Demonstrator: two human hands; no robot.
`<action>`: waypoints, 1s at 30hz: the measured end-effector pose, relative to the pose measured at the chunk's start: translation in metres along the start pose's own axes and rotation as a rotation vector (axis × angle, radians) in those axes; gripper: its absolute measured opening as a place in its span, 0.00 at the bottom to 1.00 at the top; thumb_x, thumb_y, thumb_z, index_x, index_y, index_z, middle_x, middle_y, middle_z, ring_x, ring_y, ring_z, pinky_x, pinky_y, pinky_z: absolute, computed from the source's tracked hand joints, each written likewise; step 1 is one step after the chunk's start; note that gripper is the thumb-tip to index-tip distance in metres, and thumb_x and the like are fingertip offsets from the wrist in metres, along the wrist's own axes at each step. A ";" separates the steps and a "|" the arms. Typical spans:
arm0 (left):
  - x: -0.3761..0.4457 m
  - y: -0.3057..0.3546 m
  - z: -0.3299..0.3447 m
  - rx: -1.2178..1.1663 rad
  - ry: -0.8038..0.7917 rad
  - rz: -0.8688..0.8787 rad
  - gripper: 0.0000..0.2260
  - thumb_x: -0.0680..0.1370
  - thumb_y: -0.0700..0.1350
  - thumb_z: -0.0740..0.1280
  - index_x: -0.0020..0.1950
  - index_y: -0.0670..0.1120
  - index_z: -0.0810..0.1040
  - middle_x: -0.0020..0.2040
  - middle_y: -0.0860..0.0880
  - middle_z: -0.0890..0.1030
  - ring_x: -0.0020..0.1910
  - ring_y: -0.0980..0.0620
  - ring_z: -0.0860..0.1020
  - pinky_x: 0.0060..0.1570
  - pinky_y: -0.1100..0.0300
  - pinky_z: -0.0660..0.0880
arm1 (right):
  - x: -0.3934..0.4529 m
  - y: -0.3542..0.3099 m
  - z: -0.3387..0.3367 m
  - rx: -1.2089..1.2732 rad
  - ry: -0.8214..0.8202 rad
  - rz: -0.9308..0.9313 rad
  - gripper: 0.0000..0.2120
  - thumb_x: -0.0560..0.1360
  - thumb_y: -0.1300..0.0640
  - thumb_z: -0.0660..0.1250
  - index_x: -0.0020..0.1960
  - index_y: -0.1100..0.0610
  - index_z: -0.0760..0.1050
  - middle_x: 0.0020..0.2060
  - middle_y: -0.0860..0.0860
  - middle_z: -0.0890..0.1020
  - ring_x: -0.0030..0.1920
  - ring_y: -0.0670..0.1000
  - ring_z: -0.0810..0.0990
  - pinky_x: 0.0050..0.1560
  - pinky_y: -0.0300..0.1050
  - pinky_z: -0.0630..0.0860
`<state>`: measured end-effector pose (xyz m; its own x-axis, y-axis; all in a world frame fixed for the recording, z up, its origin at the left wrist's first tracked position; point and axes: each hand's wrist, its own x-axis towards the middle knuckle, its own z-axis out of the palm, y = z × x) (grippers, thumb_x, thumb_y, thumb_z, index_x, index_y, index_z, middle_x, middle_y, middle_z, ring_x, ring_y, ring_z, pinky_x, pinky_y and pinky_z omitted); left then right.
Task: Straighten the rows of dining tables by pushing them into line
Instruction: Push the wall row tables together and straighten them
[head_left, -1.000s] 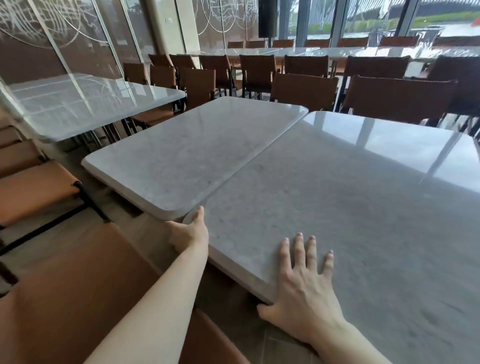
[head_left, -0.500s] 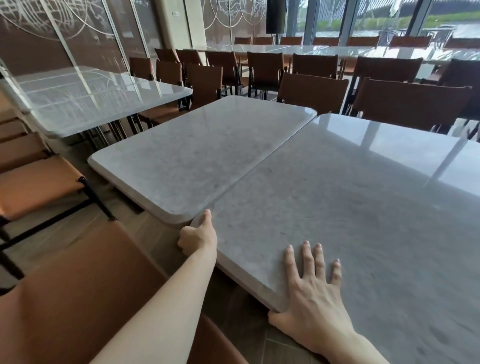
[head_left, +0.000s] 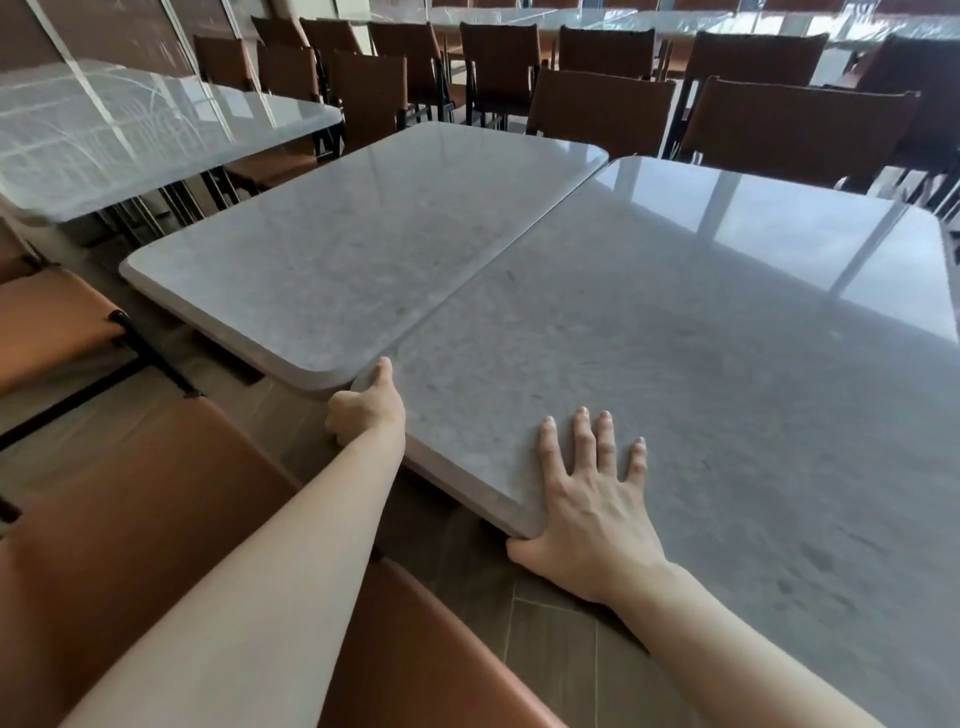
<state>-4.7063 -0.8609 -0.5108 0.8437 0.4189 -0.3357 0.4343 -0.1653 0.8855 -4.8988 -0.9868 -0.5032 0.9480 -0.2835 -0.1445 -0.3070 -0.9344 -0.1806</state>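
Left hand (head_left: 366, 408): curled round the near tabletop (head_left: 675, 364) corner, thumb on top.
Right hand (head_left: 587, 499): spread flat, pressing its edge.
Neighbour tabletop (head_left: 332, 249): butted alongside, slightly offset.
Handling: probably heavy, rigid, slick stone; push low at edges.

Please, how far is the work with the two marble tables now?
Done: the near table and the far table meet along their long sides. In hand: the left hand grips the near table's corner, thumb on top; the right hand lies flat on its edge. Left: the near corners are not level, and the far table's front edge lies further away. The left table stands apart.
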 end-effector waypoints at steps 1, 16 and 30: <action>-0.001 0.001 0.000 0.001 0.004 0.004 0.30 0.76 0.61 0.70 0.67 0.39 0.77 0.64 0.42 0.80 0.62 0.40 0.79 0.61 0.49 0.76 | 0.000 0.000 0.000 -0.001 0.005 0.003 0.58 0.70 0.31 0.65 0.81 0.55 0.33 0.79 0.62 0.35 0.78 0.65 0.29 0.75 0.71 0.32; -0.012 0.006 0.007 0.183 0.180 0.109 0.32 0.73 0.62 0.71 0.66 0.43 0.65 0.69 0.41 0.70 0.66 0.39 0.73 0.62 0.45 0.70 | -0.011 0.069 -0.041 0.605 -0.054 0.038 0.22 0.75 0.52 0.68 0.68 0.54 0.75 0.75 0.49 0.70 0.75 0.51 0.66 0.71 0.38 0.59; -0.161 -0.004 0.038 0.632 -0.659 1.071 0.17 0.74 0.31 0.71 0.62 0.43 0.79 0.67 0.42 0.76 0.66 0.40 0.76 0.65 0.47 0.73 | -0.093 0.106 -0.070 0.491 -0.335 0.299 0.27 0.74 0.55 0.64 0.73 0.51 0.72 0.77 0.48 0.67 0.72 0.53 0.69 0.70 0.48 0.70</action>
<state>-4.8321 -0.9618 -0.4729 0.7655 -0.6239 0.1572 -0.5859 -0.5750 0.5711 -5.0132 -1.0742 -0.4404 0.7628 -0.3590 -0.5379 -0.6307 -0.5968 -0.4960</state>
